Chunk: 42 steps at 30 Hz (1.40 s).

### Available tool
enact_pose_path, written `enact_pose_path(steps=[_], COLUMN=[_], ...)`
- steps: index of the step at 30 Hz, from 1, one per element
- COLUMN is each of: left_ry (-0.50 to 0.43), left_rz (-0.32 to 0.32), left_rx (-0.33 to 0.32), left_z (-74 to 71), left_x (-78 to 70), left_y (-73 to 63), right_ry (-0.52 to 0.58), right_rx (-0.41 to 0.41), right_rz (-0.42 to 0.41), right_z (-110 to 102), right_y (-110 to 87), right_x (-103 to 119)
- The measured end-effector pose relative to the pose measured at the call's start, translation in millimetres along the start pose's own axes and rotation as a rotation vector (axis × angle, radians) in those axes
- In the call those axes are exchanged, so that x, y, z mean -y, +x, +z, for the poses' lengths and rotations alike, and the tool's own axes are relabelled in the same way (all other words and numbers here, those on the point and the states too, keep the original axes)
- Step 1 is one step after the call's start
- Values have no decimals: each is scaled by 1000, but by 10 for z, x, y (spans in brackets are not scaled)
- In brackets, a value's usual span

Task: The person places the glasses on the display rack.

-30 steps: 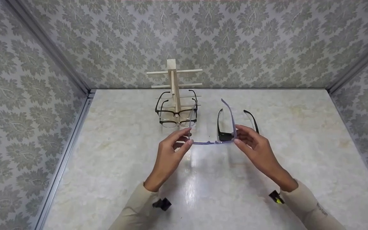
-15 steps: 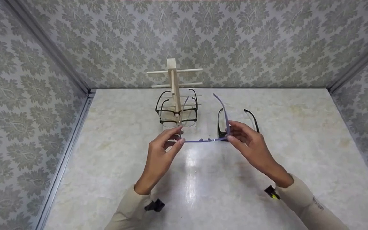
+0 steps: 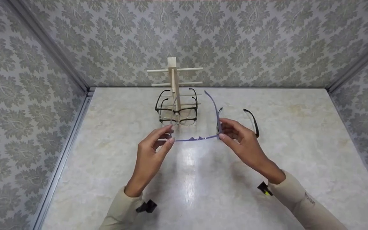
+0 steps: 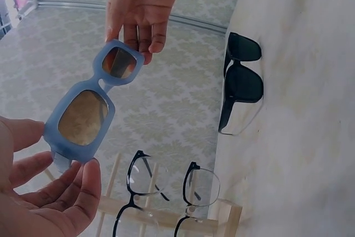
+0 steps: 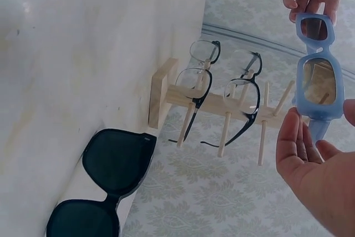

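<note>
Both hands hold a pair of light blue sunglasses [image 3: 197, 139] in the air above the table, its temples unfolded and directed away from me. My left hand [image 3: 150, 151] pinches the left hinge corner between thumb and fingers. At the opposite corner, the thumb and fingers of my right hand [image 3: 243, 143] pinch the frame. Brownish lenses [image 4: 83, 117] show in the left wrist view. Just beyond the sunglasses stands a wooden eyeglass rack [image 3: 172, 64] carrying two pairs of dark-framed eyeglasses [image 5: 206, 84], one above the other.
Black sunglasses [image 4: 244, 81] rest on the table [image 3: 299, 153] behind my right hand, which partly hides them in the head view. Bare upper pegs [image 3: 190, 69] stick out sideways from the rack. Patterned walls [image 3: 219, 38] enclose the table at the back and sides.
Both hands have moved left and slightly away from me, carrying the light blue sunglasses from near the black pair to in front of the rack. Their grip looks the same.
</note>
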<state>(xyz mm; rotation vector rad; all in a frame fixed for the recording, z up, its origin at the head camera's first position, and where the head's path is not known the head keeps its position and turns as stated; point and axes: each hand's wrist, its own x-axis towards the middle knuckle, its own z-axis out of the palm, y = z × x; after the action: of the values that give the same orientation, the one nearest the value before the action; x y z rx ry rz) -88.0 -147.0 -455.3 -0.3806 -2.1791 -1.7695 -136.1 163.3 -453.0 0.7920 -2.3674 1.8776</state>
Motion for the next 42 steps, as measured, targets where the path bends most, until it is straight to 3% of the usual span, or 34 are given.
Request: enact_pose_path(steps=[14, 42], left_ry=[45, 51], left_rz=[-20, -44], left_rx=[-41, -66], left_z=[-210, -358], left_x=[-14, 2], left_y=[118, 500], right_ry=[36, 27], right_rx=[0, -11], right_rz=[16, 55], right_z=[164, 220], right_y=[232, 652], right_x=[94, 134])
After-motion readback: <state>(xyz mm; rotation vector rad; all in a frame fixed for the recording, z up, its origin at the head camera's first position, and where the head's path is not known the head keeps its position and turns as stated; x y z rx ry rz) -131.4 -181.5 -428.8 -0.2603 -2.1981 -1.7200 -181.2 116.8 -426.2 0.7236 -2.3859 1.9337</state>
